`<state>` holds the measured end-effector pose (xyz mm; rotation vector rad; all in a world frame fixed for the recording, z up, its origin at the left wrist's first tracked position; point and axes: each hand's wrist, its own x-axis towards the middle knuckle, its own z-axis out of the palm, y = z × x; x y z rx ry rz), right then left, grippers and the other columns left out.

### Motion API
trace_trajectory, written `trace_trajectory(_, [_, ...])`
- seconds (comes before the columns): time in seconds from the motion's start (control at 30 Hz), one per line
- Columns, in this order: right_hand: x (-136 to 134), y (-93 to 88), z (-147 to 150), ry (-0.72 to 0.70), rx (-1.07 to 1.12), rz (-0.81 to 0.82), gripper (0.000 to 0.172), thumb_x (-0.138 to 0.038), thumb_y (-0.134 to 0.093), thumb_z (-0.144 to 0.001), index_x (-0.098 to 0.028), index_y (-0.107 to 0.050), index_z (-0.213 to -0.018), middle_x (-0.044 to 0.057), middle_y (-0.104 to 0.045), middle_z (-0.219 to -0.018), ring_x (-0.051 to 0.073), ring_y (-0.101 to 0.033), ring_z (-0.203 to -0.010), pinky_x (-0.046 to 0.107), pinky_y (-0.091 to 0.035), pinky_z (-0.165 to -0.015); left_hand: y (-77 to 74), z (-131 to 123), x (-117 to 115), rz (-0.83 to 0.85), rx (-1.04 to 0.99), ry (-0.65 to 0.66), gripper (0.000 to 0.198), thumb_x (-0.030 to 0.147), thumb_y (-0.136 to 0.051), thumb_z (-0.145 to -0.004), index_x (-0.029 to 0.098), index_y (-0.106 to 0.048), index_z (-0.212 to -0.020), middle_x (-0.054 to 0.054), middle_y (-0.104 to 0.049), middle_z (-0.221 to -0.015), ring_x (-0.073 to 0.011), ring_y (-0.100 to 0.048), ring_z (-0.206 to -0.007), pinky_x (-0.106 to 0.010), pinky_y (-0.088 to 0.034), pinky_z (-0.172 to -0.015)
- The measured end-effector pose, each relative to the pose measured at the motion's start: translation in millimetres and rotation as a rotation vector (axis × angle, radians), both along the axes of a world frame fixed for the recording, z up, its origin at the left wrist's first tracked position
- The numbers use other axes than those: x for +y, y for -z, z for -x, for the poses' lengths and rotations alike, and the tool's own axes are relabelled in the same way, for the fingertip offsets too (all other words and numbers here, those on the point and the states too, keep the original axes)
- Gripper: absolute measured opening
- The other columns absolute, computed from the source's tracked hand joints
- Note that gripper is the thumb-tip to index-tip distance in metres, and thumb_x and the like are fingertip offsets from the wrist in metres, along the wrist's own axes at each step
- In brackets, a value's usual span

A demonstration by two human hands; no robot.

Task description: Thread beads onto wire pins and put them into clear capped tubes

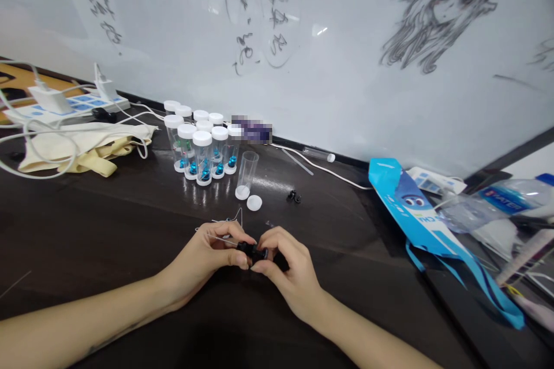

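A small dark black part, roughly spool-shaped, is pinched between both hands above the dark table. My left hand grips its left end between thumb and fingers, with a thin metal wire running from the part back across that hand. At the other end, the thumb and fingers of my right hand close on the same part. Bent wire shows just behind my left fingers, partly hidden. Beyond the hands stand an uncapped clear tube and, lying beside its base, a white cap.
Several white-capped tubes with blue pieces inside stand at the back left. Small black pieces lie right of the cap. A cloth bag, power strip and cables are left; a blue package and water bottle right.
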<state>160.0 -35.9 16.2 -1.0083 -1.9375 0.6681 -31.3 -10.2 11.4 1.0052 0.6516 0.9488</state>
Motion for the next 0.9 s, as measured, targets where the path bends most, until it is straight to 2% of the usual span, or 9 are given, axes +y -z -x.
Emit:
trace_trajectory(0.07, [0.1, -0.2, 0.3, 0.001, 0.001, 0.009, 0.03, -0.046, -0.058, -0.09, -0.019, -0.055, -0.079, 0.002, -0.056, -0.076, 0.015, -0.052, -0.067, 0.028, -0.041, -0.063, 0.6, 0.0, 0.0, 0.005, 0.001, 0.003, 0.019, 0.01, -0.081, -0.062, 0.018, -0.076, -0.078, 0.002, -0.064, -0.071, -0.0107, -0.06, -0.062, -0.022, -0.049, -0.063])
trace_trajectory(0.2, [0.1, 0.0, -1.0, -0.063, -0.068, 0.011, 0.046, -0.05, -0.038, -0.099, -0.018, -0.055, -0.069, 0.002, -0.057, -0.069, 0.015, -0.052, -0.066, 0.029, -0.039, -0.065, 0.3, -0.5, -1.8, -0.021, 0.013, 0.037, 0.021, 0.009, -0.082, -0.061, 0.019, -0.076, -0.078, 0.002, -0.063, -0.071, -0.0121, -0.062, -0.063, -0.024, -0.05, -0.064])
trace_trajectory(0.27, [-0.3, -0.1, -1.5, -0.066, -0.084, 0.001, 0.048, -0.05, -0.035, -0.099, -0.018, -0.055, -0.069, 0.003, -0.057, -0.069, 0.015, -0.052, -0.066, 0.029, -0.039, -0.065, -0.3, -0.6, -2.2, -0.024, 0.014, 0.042, 0.021, 0.009, -0.083, -0.061, 0.019, -0.076, -0.078, 0.002, -0.063, -0.07, -0.0124, -0.062, -0.063, -0.024, -0.05, -0.064])
trace_trajectory(0.53, [-0.4, -0.6, 1.2, 0.007, -0.014, -0.01, 0.017, -0.033, -0.063, -0.089, -0.019, -0.053, -0.084, 0.002, -0.053, -0.081, 0.014, -0.05, -0.069, 0.027, -0.041, -0.064, -0.3, 0.2, 0.7, 0.016, -0.015, -0.006, 0.019, 0.011, -0.082, -0.062, 0.018, -0.076, -0.078, 0.001, -0.064, -0.07, -0.0108, -0.06, -0.062, -0.022, -0.049, -0.062])
trace_trajectory(0.63, [0.1, 1.0, 1.8, 0.009, 0.023, -0.016, 0.016, -0.029, -0.067, -0.087, -0.02, -0.054, -0.083, 0.0, -0.053, -0.08, 0.014, -0.05, -0.07, 0.026, -0.041, -0.064, -0.3, -0.1, 1.0, 0.037, -0.026, -0.003, 0.019, 0.01, -0.082, -0.062, 0.018, -0.076, -0.078, 0.002, -0.065, -0.07, -0.0105, -0.061, -0.062, -0.021, -0.049, -0.063])
trace_trajectory(0.73, [0.0, 1.1, 1.2, 0.005, 0.041, 0.02, 0.019, -0.033, -0.068, -0.086, -0.02, -0.055, -0.084, -0.001, -0.053, -0.079, 0.014, -0.05, -0.069, 0.026, -0.04, -0.064, 0.0, -0.1, 0.9, 0.056, -0.043, 0.002, 0.02, 0.009, -0.082, -0.062, 0.018, -0.075, -0.079, 0.002, -0.066, -0.068, -0.01, -0.062, -0.062, -0.021, -0.049, -0.065])
trace_trajectory(0.9, [-0.4, -3.9, 1.0, 0.008, 0.049, 0.088, 0.016, -0.035, -0.054, -0.094, -0.019, -0.057, -0.092, 0.0, -0.053, -0.078, 0.014, -0.051, -0.071, 0.026, -0.04, -0.067, 1.6, 0.8, 1.4, 0.103, -0.067, -0.008, 0.02, 0.011, -0.08, -0.066, 0.019, -0.075, -0.083, 0.001, -0.069, -0.07, -0.0097, -0.063, -0.066, -0.02, -0.048, -0.068])
